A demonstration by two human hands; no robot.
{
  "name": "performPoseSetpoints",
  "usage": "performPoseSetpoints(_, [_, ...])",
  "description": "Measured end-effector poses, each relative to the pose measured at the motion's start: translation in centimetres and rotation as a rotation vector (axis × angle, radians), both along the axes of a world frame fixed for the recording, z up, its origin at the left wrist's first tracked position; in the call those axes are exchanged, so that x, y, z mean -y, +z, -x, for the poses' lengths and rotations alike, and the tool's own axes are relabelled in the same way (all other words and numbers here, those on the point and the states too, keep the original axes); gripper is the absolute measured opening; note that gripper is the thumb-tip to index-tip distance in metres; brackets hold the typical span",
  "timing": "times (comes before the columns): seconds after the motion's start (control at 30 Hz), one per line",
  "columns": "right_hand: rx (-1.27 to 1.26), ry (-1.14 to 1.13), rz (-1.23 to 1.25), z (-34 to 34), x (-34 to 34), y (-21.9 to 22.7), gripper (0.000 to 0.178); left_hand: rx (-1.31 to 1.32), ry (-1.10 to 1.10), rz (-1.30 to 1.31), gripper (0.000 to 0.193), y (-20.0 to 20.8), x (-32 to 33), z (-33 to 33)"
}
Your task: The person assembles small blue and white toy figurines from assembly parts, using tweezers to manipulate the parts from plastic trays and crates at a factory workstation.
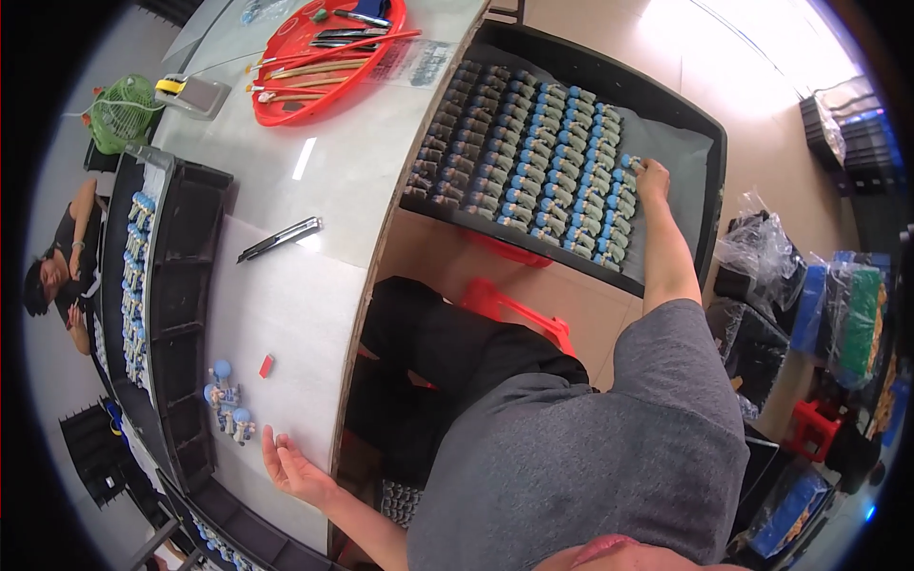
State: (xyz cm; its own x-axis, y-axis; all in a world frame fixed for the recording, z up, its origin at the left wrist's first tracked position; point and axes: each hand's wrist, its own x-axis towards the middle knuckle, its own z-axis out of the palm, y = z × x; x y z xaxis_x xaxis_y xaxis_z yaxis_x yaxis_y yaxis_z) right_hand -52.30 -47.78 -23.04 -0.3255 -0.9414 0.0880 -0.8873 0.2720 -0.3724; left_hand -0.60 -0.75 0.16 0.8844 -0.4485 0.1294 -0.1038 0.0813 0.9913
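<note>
My right hand (653,181) reaches to the last row of a black tray (709,181), its fingers closed on a small figurine (630,162) with a blue top. Beside it stand tight rows of similar figurines (557,171), blue-topped with pale green bodies; the rows nearer the table look darker. My left hand (297,472) hovers palm up near the table's edge, fingers apart and holding nothing. Just past its fingertips, a cluster of several blue-headed figurines (228,404) lies on the white table sheet (295,314).
A small red block (267,365) and a black-and-silver cutter knife (280,239) lie on the table. Farther off are a red tray (276,112) with brushes and a green fan (124,114). Black crates (181,324) line the left side, where another person (71,252) sits. Wrapped boxes (838,324) stand right.
</note>
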Motion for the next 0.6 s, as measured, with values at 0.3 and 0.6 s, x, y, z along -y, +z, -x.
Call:
performPoseSetpoints(0.3, [-0.052, 0.306, -0.148, 1.2, 2.2, -2.8, 0.03, -0.026, 0.099, 0.001, 0.03, 0.2, -0.6, -0.2])
performPoseSetpoints(0.6, [0.898, 0.966, 0.43, -28.5, -7.2, 20.2, 0.026, -0.106, -0.038, 0.188, 0.025, 0.8, -0.6, -0.1])
